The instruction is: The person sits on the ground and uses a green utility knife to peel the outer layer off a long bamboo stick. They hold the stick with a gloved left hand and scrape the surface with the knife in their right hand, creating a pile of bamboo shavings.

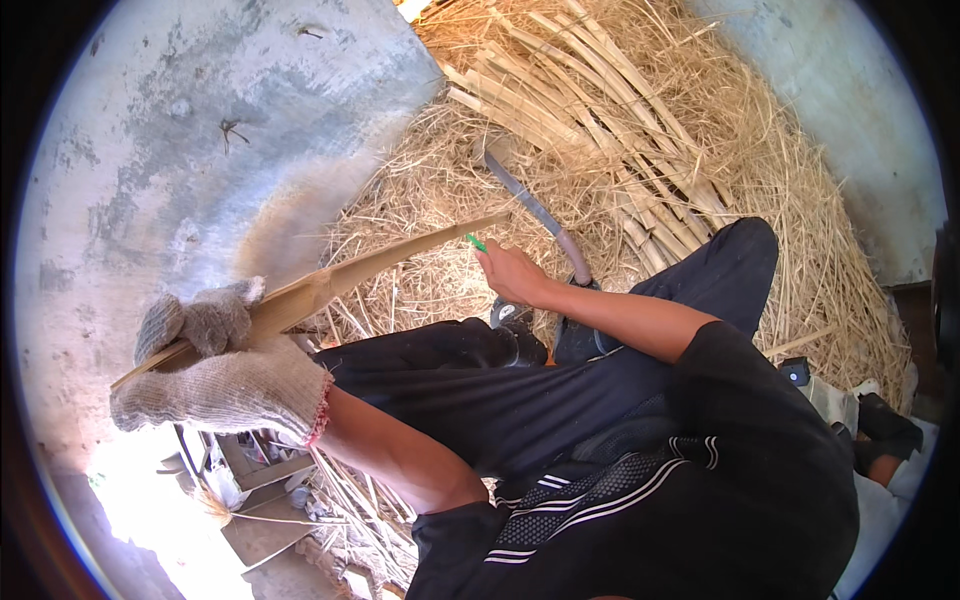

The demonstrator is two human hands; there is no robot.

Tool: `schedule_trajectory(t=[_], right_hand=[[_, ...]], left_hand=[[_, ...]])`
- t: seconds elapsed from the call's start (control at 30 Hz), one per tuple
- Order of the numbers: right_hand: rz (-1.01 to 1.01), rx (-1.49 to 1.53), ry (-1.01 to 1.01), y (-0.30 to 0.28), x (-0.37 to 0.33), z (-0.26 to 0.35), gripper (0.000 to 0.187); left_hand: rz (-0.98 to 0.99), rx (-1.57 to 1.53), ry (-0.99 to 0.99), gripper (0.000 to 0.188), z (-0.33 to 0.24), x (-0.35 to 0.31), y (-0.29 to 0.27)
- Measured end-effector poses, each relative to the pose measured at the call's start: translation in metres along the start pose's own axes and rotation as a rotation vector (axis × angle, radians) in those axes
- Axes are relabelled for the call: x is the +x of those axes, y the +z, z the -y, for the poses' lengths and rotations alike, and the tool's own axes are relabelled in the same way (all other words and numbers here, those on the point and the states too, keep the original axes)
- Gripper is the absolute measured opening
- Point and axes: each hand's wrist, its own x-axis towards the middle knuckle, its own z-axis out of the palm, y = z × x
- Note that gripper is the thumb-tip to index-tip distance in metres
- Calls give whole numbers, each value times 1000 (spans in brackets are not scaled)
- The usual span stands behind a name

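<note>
My left hand [215, 365], in a grey knitted glove with a red-edged cuff, is closed around the near end of a long split bamboo piece [320, 287]. The bamboo slants up to the right and tapers to a thin far end. My bare right hand [512, 274] is closed on a small bright green object [476, 242] just beneath that far end. Fingers hide most of the green object, so its kind cannot be made out. Close beyond the right hand lies a long curved knife [535, 205] with a dull grey blade and a brownish handle.
Many split bamboo strips [600, 110] lie at the upper right on a thick bed of pale shavings [430, 180]. A stained grey wall [220, 120] stands at the left. My bent legs [430, 405] are in the middle. Scrap pieces [270, 480] lie at the lower left.
</note>
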Motion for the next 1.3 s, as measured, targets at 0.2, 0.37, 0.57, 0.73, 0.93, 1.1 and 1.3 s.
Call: schedule_trajectory(t=[0.2, 0.37, 0.57, 0.73, 0.93, 1.1, 1.3], right_hand=[[142, -15, 30, -9, -14, 31, 39], [95, -147, 53, -6, 7, 9, 35], [57, -362, 75, 11, 18, -76, 33], [150, -513, 75, 17, 31, -90, 33], [150, -335, 161, 16, 40, -64, 35], [55, -407, 138, 19, 49, -105, 35], [113, -545, 142, 24, 79, -134, 36]], left_hand=[[-84, 25, -13, 77, -3, 3, -7], [-123, 0, -12, 77, -2, 5, -4], [-73, -50, -35, 78, -5, 0, -1], [-55, -31, -21, 78, -6, -3, -1], [6, -53, 9, 77, -4, -4, -1], [56, -27, 34, 77, -5, -9, -2], [63, -76, 30, 73, -10, -12, 4]])
